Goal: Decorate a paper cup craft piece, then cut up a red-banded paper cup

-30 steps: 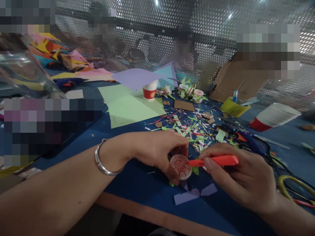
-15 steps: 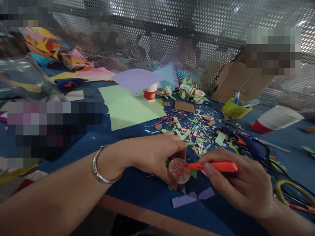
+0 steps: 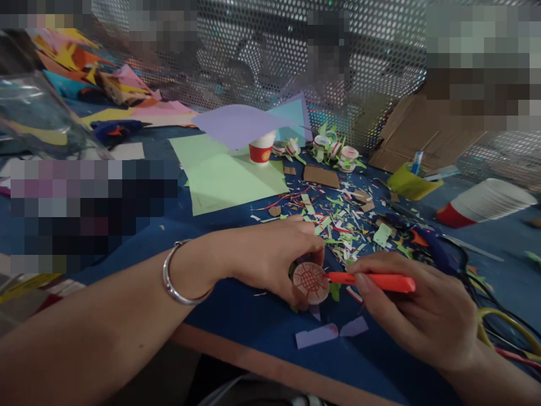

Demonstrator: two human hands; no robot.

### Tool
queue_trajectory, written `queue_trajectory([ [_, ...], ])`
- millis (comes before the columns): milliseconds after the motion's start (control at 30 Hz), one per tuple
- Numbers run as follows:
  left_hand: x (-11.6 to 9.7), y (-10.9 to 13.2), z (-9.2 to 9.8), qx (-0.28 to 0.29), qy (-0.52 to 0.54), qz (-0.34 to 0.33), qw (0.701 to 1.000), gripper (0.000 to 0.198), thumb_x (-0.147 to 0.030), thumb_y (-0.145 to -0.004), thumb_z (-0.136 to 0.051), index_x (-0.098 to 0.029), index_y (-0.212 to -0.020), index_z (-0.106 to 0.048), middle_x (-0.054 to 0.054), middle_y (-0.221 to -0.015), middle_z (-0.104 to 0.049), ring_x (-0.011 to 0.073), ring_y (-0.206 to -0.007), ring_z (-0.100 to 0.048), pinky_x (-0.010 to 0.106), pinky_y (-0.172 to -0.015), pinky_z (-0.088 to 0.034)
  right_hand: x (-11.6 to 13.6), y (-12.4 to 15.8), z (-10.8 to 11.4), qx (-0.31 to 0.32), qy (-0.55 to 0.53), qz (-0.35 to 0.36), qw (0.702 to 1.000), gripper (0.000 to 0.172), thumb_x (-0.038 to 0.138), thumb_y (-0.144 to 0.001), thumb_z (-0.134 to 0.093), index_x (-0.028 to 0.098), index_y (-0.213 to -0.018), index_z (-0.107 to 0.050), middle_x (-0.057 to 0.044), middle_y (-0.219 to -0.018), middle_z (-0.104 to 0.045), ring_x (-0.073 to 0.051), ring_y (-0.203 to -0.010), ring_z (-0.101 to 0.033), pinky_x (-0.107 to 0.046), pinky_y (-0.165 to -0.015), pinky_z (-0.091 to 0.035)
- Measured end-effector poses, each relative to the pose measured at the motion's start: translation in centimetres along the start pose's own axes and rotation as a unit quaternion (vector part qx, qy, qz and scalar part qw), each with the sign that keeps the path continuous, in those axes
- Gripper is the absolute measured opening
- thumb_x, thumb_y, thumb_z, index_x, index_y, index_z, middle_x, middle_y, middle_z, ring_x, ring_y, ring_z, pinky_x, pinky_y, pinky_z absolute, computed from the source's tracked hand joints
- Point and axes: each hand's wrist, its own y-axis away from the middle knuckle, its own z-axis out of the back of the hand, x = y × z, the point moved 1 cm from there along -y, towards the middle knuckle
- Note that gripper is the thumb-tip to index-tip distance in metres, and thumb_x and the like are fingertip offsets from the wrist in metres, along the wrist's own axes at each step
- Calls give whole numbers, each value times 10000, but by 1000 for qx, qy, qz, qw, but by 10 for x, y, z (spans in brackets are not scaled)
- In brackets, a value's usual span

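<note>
Left hand (image 3: 270, 251): gripping the small, round, white, red-patterned piece (image 3: 311, 283) by its rim!
Right hand (image 3: 418, 310): pinching a slim orange-red marker (image 3: 376, 281), tip at that rim; touching, I can't tell.
Patterned piece: between both hands, over the blue table (image 3: 236, 318); looks light, stiffish, dentable, best rim-held.
Table: shredded paper scraps (image 3: 338, 226) beyond!
Room: perforated metal screen (image 3: 270, 70) behind.

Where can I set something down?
Bare blue tabletop shows between the left hand and the table's front edge, left of the purple strips; another, nearly bare, lies between the green sheet and left forearm. Paper scraps crowd the space beyond the right hand.
</note>
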Motion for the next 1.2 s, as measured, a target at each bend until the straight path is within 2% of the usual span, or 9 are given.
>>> queue_trajectory([
  [333, 9, 1, -1, 9, 24, -13, 1000, 535, -525, -698, -833, -215, -1091, -646, 31, -1042, -581, 223, -980, -509, 306, -770, -384, 2, -2, 3, 12, 1, 13, 1000, 93, 175, -908, -598, 261, -936, -619, 53, -739, -740, -104, -598, -697, -222, -604, -510],
  [733, 9, 1, 0, 23, 15, -8, 1000, 533, -531, -704, -826, -241, -1118, -658, 38, -1052, -583, 233, -996, -509, 310, -769, -379, 7, -2, 4, 14, -47, -5, 999, 74, 181, -920, -611, 251, -911, -635, 57, -746, -737, -69, -594, -693, -173, -574, -497],
  [1200, 9, 0, 0, 11, 10, -15, 1000, 503, -514, -710, -828, -235, -1092, -658, 30, -1024, -596, 226, -982, -512, 302, -760, -379, 9, -2, 2, 23, -42, 3, 999, 69, 186, -908, -605, 252, -911, -626, 55, -712, -734, -90, -555, -688, -211, -534, -483],
])
